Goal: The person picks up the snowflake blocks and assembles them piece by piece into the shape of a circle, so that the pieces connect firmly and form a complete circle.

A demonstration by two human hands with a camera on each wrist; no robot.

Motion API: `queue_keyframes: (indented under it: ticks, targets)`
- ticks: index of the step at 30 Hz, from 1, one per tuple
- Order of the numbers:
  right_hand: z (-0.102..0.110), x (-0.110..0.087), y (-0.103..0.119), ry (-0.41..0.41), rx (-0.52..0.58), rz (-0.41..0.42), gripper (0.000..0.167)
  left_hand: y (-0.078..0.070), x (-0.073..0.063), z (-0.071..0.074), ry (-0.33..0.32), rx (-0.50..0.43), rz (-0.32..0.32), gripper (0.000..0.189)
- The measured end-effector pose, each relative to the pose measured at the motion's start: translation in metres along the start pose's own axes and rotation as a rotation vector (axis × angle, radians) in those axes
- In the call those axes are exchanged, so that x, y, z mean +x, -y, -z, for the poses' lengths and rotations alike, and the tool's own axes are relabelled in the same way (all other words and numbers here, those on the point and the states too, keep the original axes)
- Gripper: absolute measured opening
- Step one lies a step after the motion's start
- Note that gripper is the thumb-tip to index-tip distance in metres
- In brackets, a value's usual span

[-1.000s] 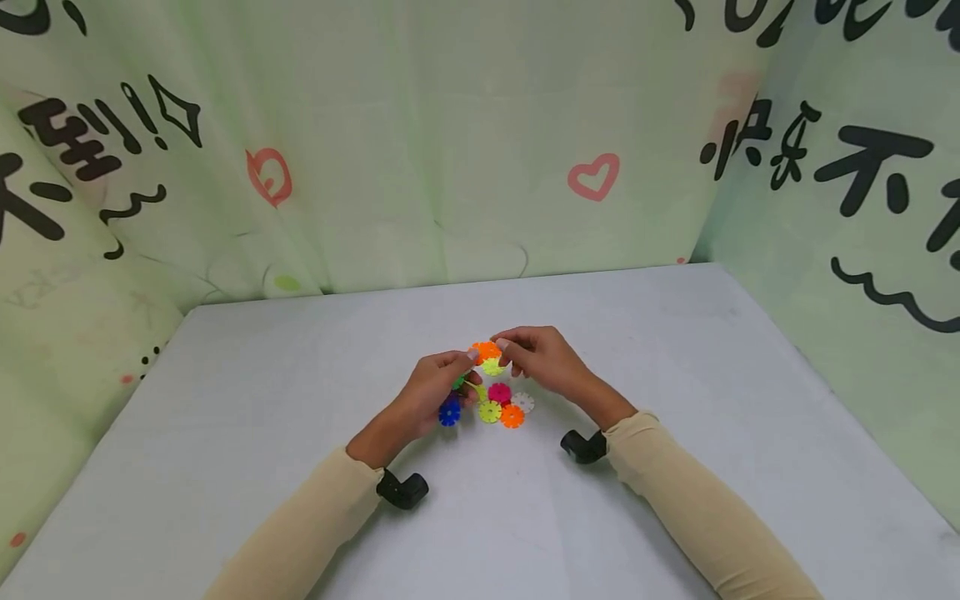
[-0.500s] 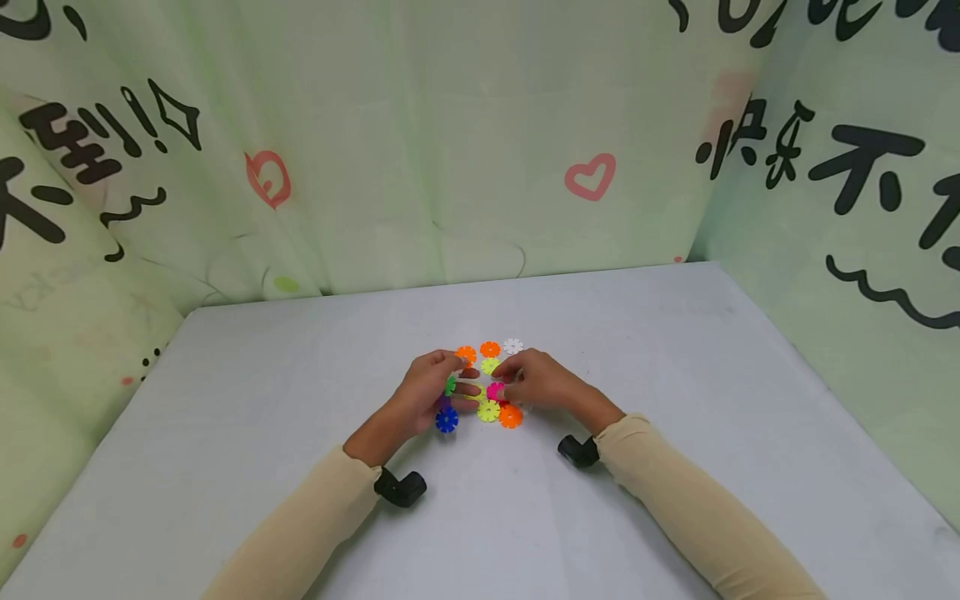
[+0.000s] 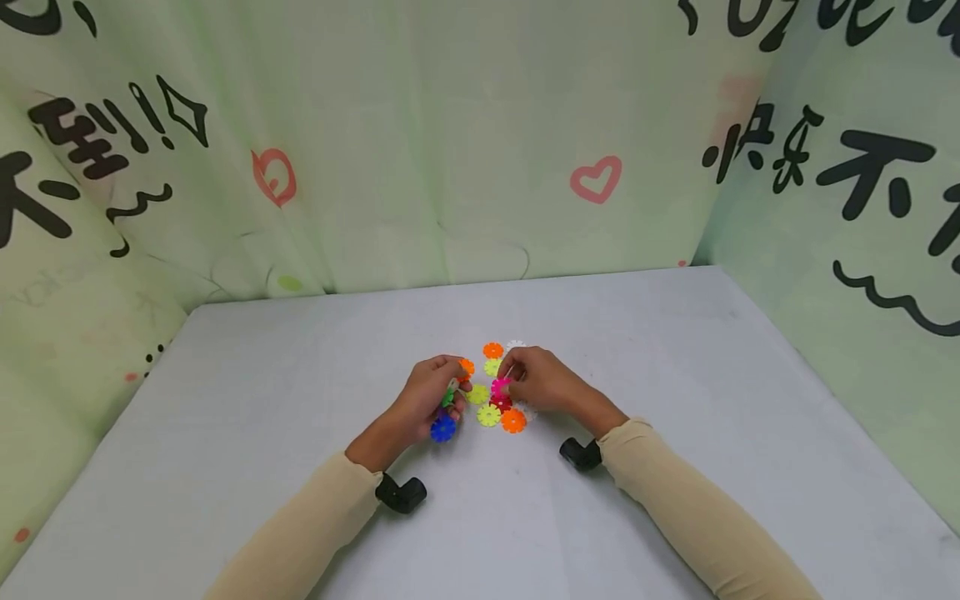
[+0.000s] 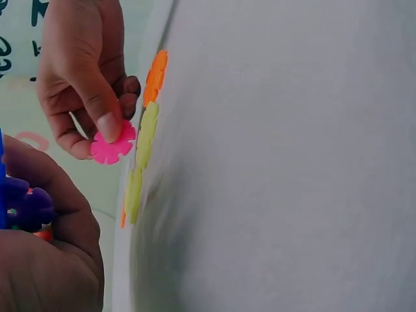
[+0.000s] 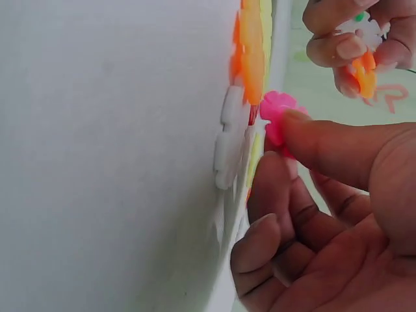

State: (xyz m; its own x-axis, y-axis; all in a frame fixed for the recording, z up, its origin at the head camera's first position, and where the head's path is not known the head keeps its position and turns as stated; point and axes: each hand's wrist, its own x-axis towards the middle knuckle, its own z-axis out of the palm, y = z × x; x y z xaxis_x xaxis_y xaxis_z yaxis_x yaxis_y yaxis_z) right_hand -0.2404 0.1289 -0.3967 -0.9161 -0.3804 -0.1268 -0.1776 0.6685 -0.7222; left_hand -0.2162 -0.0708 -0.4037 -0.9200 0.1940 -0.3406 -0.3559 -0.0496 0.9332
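My left hand [image 3: 420, 402] grips a joined cluster of notched, flower-shaped plastic discs. A blue disc [image 3: 443, 429] hangs at its lower end and an orange disc [image 3: 467, 367] sticks out by the fingertips. Green and white discs show between them, and a purple disc [image 4: 31, 208] appears in the left wrist view. My right hand [image 3: 543, 379] pinches a pink disc [image 4: 113, 144] between thumb and fingers, held just above the table. Under it lies a red disc [image 3: 500, 404]. The two hands are apart, with the cluster and the pink disc not touching.
Loose discs lie on the white table [image 3: 300, 400] between the hands: orange [image 3: 492, 351], yellow [image 3: 477, 394], another orange [image 3: 513, 421], and white ones [image 3: 516, 344] partly hidden by the right hand. Printed curtains [image 3: 450, 167] stand around the table.
My right hand has left the left hand's cluster, come nearer the front and picked up the pink disc, uncovering a red one. The left hand has drawn slightly back, its spread fingers curling in.
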Motion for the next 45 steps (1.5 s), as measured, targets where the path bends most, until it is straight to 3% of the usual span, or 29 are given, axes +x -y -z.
queue_keyframes:
  ticks: [6,11,24,29,45]
  targets:
    - [0.0057,-0.0025,0.0025,-0.091,0.018,0.094,0.019,-0.0002,0.0007,-0.0013,0.020,0.046,0.002,0.034]
    - [0.0079,-0.0023,0.0029,-0.152,0.070,0.127,0.012,-0.0021,0.0009,-0.0031,0.016,0.048,0.014,0.032]
    - [0.0069,-0.0030,0.0036,-0.140,0.230,0.203,0.010,-0.0052,-0.0004,-0.0057,0.049,0.047,0.004,0.030]
    - [0.0059,-0.0025,0.0035,-0.140,0.201,0.205,0.008,-0.0052,0.0012,-0.0059,0.058,0.023,0.008,0.030]
    - [0.0024,-0.0055,0.0099,-0.148,0.127,0.218,0.004,-0.0052,0.0022,-0.0029,0.066,0.099,-0.001,0.029]
